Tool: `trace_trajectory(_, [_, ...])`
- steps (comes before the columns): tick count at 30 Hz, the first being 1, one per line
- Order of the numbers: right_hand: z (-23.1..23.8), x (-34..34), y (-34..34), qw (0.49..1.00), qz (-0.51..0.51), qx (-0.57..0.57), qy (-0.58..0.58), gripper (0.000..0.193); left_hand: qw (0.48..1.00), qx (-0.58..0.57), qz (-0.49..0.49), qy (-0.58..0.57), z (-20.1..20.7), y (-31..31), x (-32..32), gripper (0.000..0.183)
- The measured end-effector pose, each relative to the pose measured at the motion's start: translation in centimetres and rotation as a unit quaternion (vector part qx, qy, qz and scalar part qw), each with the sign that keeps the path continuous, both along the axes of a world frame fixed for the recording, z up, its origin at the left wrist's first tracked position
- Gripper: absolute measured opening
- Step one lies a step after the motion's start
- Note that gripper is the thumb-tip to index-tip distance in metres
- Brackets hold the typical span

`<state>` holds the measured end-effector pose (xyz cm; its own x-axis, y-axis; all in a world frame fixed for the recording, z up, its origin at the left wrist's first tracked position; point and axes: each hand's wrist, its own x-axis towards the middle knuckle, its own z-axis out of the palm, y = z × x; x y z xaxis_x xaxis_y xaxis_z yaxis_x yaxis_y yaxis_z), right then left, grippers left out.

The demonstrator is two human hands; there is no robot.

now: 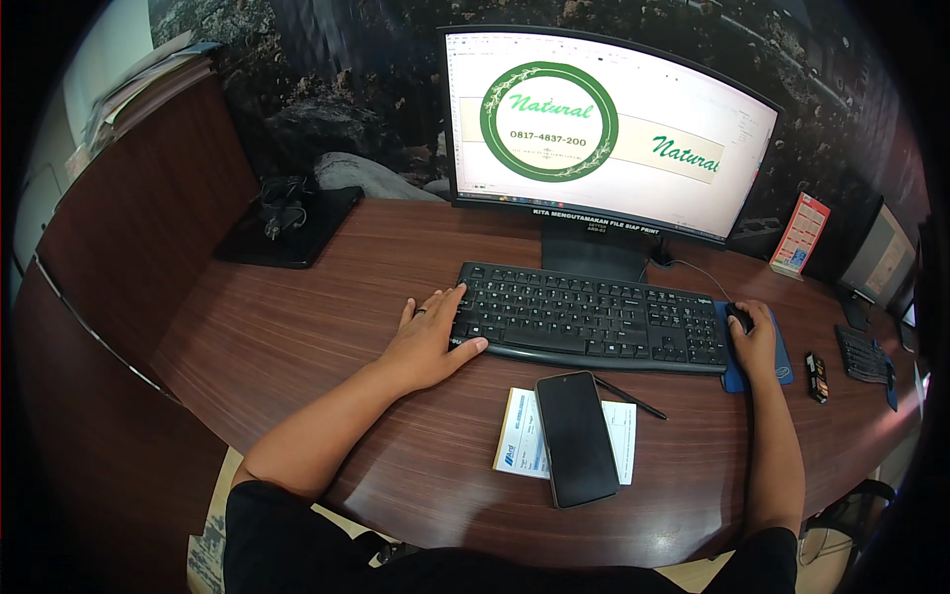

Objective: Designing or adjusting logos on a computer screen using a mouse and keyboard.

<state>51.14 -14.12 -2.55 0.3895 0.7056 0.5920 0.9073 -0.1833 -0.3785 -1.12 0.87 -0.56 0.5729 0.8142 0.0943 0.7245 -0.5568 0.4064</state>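
My left hand (427, 339) rests at the left end of a black keyboard (584, 317), fingers spread along its edge, a ring on one finger. On a blue mouse pad (778, 342), my right hand (756, 342) is wrapped over a black computer mouse (735, 315), which it partly hides. Behind the keyboard stands a curved monitor (633, 183) displaying a round green-framed label design and a beige strip with green script. Nearer to me, a dark smartphone (577, 441) lies across a white paper pad (517, 436), with a black pen (633, 396) beside it.
At the back left, a closed black laptop (267, 252) carries a bundled black cable (284, 208). Papers (148, 89) are stacked on the wooden partition (148, 178). Rightward are a small black box (815, 377), a red-and-white desk calendar (800, 235), and a second keyboard (861, 353).
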Motion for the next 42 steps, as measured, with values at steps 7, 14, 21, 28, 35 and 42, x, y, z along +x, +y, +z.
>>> trace_trajectory(7, [0.17,-0.11,-0.06,1.000,0.013,-0.012,0.002,0.032,1.000,0.005,-0.002,-0.004,-0.04,0.00,-0.05,0.089])
trace_trajectory(14, [0.11,-0.14,-0.06,1.000,-0.008,0.002,0.008,0.041,1.000,0.004,-0.001,0.009,-0.13,0.11,-0.03,0.089])
trace_trajectory(21, [0.04,-0.05,-0.05,1.000,-0.004,-0.012,0.009,0.037,1.000,0.000,-0.003,0.004,-0.03,0.05,-0.07,0.089])
trace_trajectory(28, [-0.15,0.11,0.01,1.000,-0.005,-0.009,0.002,0.036,1.000,0.002,0.002,0.008,-0.02,0.03,0.00,0.088])
trace_trajectory(35, [-0.14,0.12,0.02,1.000,-0.019,-0.014,0.007,0.038,1.000,-0.001,0.004,0.010,-0.22,0.14,-0.10,0.088])
trace_trajectory(42, [-0.28,0.26,0.08,0.999,-0.039,-0.019,0.023,0.040,1.000,0.002,0.002,0.005,-0.16,0.10,-0.03,0.089])
